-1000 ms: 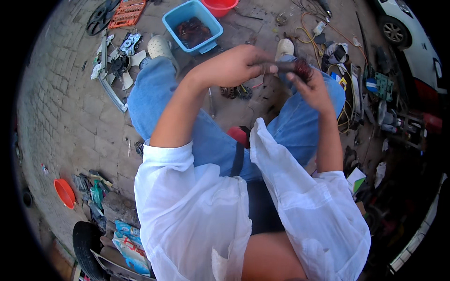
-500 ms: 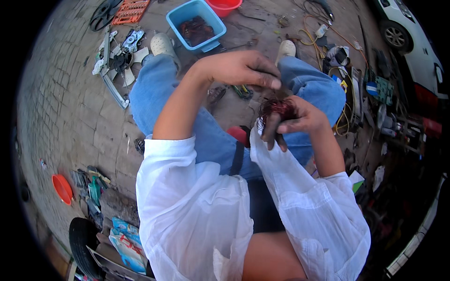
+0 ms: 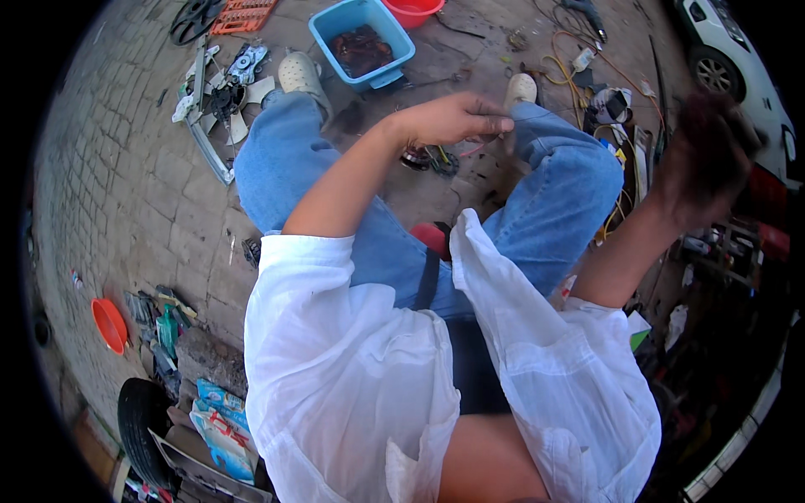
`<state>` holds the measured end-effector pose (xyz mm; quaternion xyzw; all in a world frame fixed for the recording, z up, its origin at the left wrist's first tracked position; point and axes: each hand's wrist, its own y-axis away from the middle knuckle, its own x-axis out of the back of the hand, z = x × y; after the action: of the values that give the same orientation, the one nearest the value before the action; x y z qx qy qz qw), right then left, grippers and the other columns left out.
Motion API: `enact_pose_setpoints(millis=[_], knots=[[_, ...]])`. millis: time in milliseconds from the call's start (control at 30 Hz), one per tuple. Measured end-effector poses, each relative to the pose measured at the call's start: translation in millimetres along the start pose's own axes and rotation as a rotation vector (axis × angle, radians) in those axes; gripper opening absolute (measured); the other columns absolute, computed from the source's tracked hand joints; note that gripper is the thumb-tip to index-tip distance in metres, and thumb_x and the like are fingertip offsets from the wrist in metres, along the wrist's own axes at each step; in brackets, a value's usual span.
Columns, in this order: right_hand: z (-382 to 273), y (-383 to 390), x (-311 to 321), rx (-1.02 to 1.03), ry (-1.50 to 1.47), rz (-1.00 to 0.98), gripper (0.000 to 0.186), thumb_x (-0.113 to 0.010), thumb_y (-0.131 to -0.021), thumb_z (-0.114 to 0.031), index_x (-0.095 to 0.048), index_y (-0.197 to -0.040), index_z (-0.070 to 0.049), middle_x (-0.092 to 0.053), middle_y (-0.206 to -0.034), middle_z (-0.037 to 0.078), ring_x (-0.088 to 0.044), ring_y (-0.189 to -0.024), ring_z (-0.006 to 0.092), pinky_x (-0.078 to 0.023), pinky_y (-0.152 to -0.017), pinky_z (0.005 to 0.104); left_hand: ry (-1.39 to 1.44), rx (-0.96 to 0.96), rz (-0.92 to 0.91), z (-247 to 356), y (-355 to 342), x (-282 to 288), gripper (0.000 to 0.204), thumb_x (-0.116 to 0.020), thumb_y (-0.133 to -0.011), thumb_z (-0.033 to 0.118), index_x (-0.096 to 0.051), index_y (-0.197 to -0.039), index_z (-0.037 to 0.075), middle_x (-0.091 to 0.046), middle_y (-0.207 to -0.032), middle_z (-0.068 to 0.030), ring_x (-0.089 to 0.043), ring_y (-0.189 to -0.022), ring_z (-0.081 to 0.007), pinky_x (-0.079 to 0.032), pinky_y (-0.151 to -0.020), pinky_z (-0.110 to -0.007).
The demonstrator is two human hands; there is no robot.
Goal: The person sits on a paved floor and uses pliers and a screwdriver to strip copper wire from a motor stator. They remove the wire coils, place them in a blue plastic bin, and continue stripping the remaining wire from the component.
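My left hand (image 3: 465,117) is above the gap between my knees, thumb and fingers pinched; a fine strand seems to show by the fingertips, too faint to be sure. My right hand (image 3: 704,168) is far out to the right, smeared by motion, round a dark reddish bundle of wire (image 3: 700,117). Beneath my left hand lie a small coil-like part and some wires (image 3: 440,159) on the paving. A blue tub (image 3: 386,71) beyond holds dark reddish tangled material, with a red basin (image 3: 411,7) behind it.
Car parts (image 3: 226,101), an orange tool case (image 3: 241,15), a power tool (image 3: 587,17) and cables are around my feet. A white car (image 3: 746,67) stands at right. An orange basin (image 3: 110,325), a tyre (image 3: 138,427) and bags (image 3: 220,423) lie at lower left.
My right hand has swept from near my lap out and up to the right with the wire bundle. My left hand has shifted slightly right, its fingertips staying together.
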<state>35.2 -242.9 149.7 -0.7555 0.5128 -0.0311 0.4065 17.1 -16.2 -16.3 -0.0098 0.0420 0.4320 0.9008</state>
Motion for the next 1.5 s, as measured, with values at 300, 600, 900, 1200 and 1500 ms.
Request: enact_pose_setpoints(millis=[300,600,900,1200,1500], knots=[[22,22,18,-0.341,1.118,-0.414,0.026,-0.055,-0.092,-0.013,-0.062,-0.115,-0.002,-0.066,-0.108,0.008,-0.059,-0.099,0.0137,-0.043,-0.088,0.0262,-0.114,-0.145,-0.125,61,29,18,0.031,-0.056,-0.094,0.029,-0.066,-0.1,0.001,-0.053,-0.068,0.0019,-0.039,-0.058,-0.0045,-0.033,-0.052,-0.023],[54,87,16,-1.135,0.511,-0.766,0.028,-0.064,-0.086,-0.02,-0.064,-0.108,-0.003,-0.067,-0.089,0.009,-0.064,-0.073,0.0173,-0.051,-0.068,0.0314,-0.053,-0.308,-0.066,68,24,13,0.027,-0.059,-0.092,0.023,-0.065,-0.101,-0.001,-0.062,-0.075,-0.0009,-0.045,-0.061,-0.004,-0.036,-0.053,-0.021],[41,54,-1,-0.455,-0.436,-0.648,0.038,-0.052,-0.092,-0.017,-0.05,-0.126,0.0,-0.067,-0.093,0.01,-0.065,-0.079,0.0229,-0.048,-0.078,0.0389,0.174,-0.216,-0.089,58,11,14,0.028,-0.055,-0.094,0.025,-0.064,-0.099,0.0,-0.061,-0.074,-0.0027,-0.048,-0.063,-0.007,-0.04,-0.055,-0.022],[-3,-5,-1,-0.028,-0.061,0.057,0.032,-0.062,-0.085,-0.016,-0.056,-0.115,-0.004,-0.064,-0.105,0.008,-0.054,-0.113,0.0264,-0.031,-0.107,0.0471,-0.024,-0.022,-0.017,1,-16,0,0.045,-0.056,-0.092,0.041,-0.063,-0.115,0.003,-0.062,-0.087,-0.0007,-0.052,-0.082,-0.0077,-0.044,-0.073,-0.025],[40,15,41,-0.338,1.214,-0.345,0.025,-0.064,-0.089,-0.022,-0.064,-0.102,-0.001,-0.063,-0.083,0.008,-0.057,-0.077,0.0126,-0.045,-0.07,0.0276,-0.139,-0.274,0.115,65,16,20,0.032,-0.055,-0.094,0.03,-0.065,-0.102,0.0,-0.054,-0.072,0.0038,-0.041,-0.062,-0.0038,-0.034,-0.054,-0.022]])
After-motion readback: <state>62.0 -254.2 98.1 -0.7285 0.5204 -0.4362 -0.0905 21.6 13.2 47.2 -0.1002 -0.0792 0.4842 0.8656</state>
